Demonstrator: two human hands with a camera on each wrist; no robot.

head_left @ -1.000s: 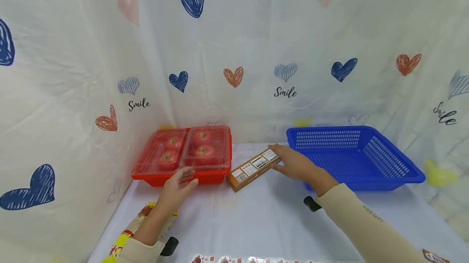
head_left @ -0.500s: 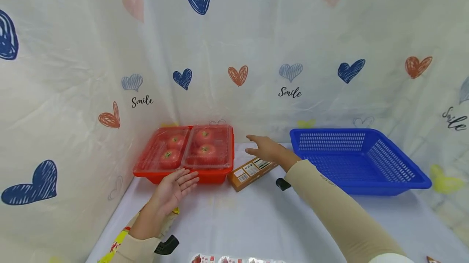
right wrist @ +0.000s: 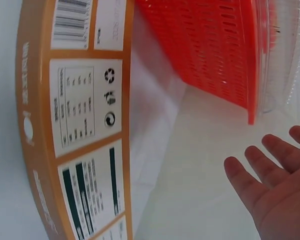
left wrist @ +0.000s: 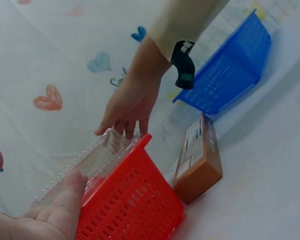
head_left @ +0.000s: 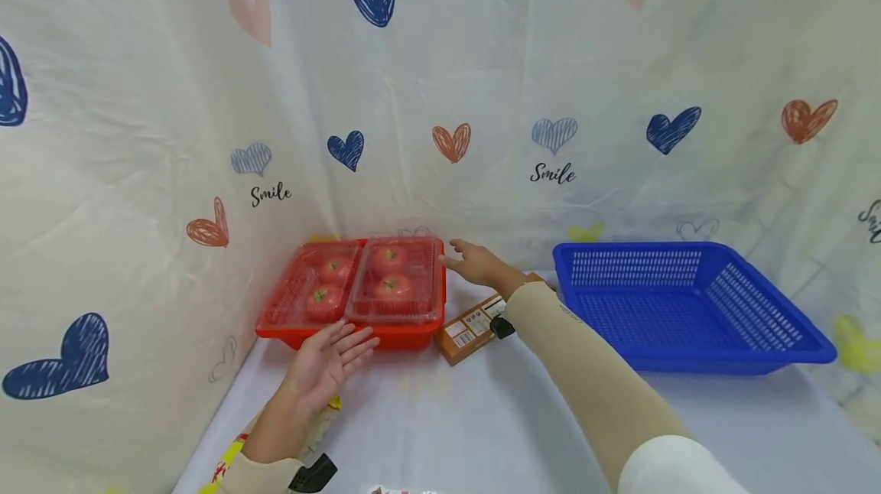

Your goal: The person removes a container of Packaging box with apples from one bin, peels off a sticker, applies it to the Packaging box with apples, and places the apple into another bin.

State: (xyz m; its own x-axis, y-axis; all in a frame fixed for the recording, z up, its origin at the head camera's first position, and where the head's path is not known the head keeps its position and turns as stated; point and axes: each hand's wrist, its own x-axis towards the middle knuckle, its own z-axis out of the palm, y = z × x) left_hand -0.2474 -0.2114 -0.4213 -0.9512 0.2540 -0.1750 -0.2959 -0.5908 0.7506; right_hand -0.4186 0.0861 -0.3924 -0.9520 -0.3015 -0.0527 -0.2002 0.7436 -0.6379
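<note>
My left hand [head_left: 320, 372] lies palm up with fingers extended at the front edge of a red basket [head_left: 395, 339]. Its fingertips reach the rim; the head view does not show clearly whether they touch. On the basket's right half sits a clear plastic clamshell box [head_left: 420, 307] with two round red fruits inside. A second clear clamshell [head_left: 289, 310] with red fruits lies in the left half. My right hand [head_left: 482, 264], fingers spread, hovers beside the basket's right rim, a small gap from it in the right wrist view [right wrist: 282, 182]. Neither hand holds anything.
An orange-brown carton [head_left: 475, 326] lies slantwise right of the red basket, under my right forearm. A blue basket [head_left: 688, 362] stands at the right. A yellow packet [head_left: 230, 454] is partly hidden beneath my left forearm. Heart-printed cloth [head_left: 482, 58] hangs behind.
My right hand has left the orange-brown carton and moved left to the red basket's right side. My left hand has turned palm up, its fingers straighter, at the basket's front.
</note>
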